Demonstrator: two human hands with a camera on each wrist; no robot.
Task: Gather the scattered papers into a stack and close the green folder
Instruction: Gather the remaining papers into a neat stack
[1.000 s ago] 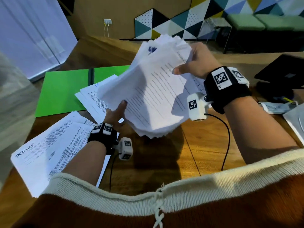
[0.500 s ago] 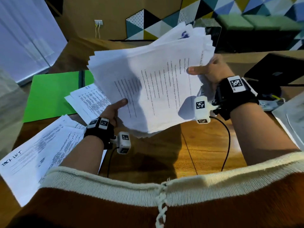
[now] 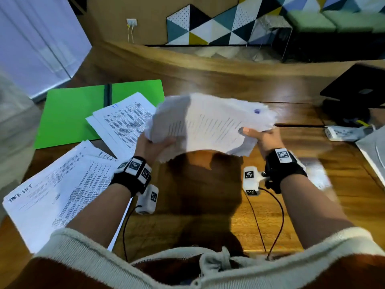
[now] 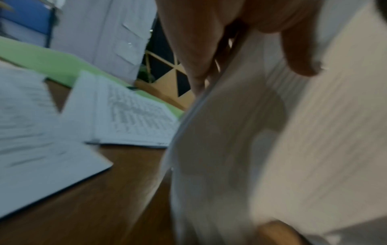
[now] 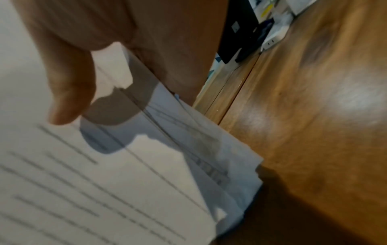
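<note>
You hold a ragged bundle of papers [image 3: 208, 126] above the wooden surface [image 3: 208, 205], your left hand [image 3: 150, 146] pinching its left edge and your right hand [image 3: 262, 136] pinching its right edge. To square it, loosen both pinches slightly and tap the lower edge on the bare wood just below. The open green folder [image 3: 66, 113] lies far left, with loose sheets [image 3: 125, 119] overlapping it; a dark device [image 3: 354, 88] bounds the right.

both forearms reach forward over the table, wrists strapped with black bands. left hand [image 3: 151, 146] grips the paper stack [image 3: 208, 124] at its left edge, thumb on top. right hand [image 3: 263, 137] pinches the right edge, thumb on top, fingers under.
</note>
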